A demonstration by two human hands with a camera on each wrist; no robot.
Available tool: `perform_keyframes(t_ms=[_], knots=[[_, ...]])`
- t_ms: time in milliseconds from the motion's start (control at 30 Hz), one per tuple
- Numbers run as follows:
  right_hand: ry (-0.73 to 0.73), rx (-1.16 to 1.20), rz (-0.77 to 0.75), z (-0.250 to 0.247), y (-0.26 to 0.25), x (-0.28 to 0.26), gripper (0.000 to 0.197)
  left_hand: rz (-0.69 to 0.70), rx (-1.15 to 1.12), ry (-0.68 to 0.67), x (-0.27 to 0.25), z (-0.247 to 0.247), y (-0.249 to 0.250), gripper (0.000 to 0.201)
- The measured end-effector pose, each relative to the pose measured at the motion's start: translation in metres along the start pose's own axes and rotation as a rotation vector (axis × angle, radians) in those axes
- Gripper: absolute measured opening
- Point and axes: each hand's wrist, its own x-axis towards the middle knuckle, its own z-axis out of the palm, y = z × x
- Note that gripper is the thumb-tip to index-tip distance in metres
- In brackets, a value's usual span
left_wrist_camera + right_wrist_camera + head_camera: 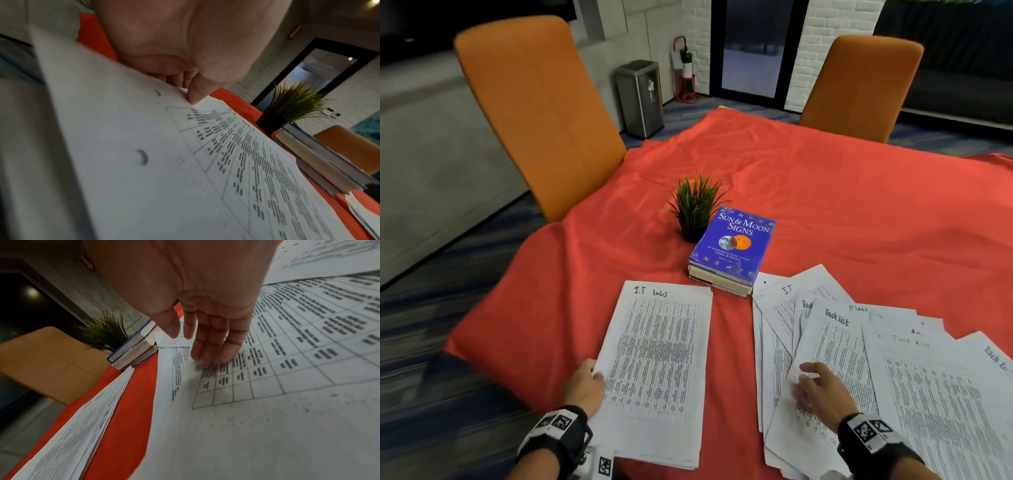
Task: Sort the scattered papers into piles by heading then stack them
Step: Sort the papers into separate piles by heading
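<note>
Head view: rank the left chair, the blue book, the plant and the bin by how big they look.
1. Left chair
2. Blue book
3. Plant and bin: look alike; the bin stands farther off, so unranked.

Head view high over the table [825, 192], facing forward-down; both wrist views low, close, sharing the plant [294, 104]

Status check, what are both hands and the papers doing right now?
Left hand pinches edge of I.T. Logs pile. Right hand open, fingers flat on Task List sheet in the scattered papers. Books clear of both.
</note>
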Motion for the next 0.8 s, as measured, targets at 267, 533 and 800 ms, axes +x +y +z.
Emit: perform_keyframes(t_ms=[267, 533, 800], knots=[[0.007, -0.009, 0.014, -0.012, -0.001, -0.005, 0.021, 0.176, 0.28, 0.177, -0.021, 0.005, 0.037, 0.048], [0.266, -0.007, 0.18, -0.082, 0.049, -0.017, 0.029, 0.472, -0.023, -0.374, -0.067, 0.095, 0.143, 0.013], [0.543, -0.135, 0.542, -0.163, 0.127, -0.042, 0.071, 0.451, 0.167, -0.654, -0.108, 0.196, 0.182, 0.022]])
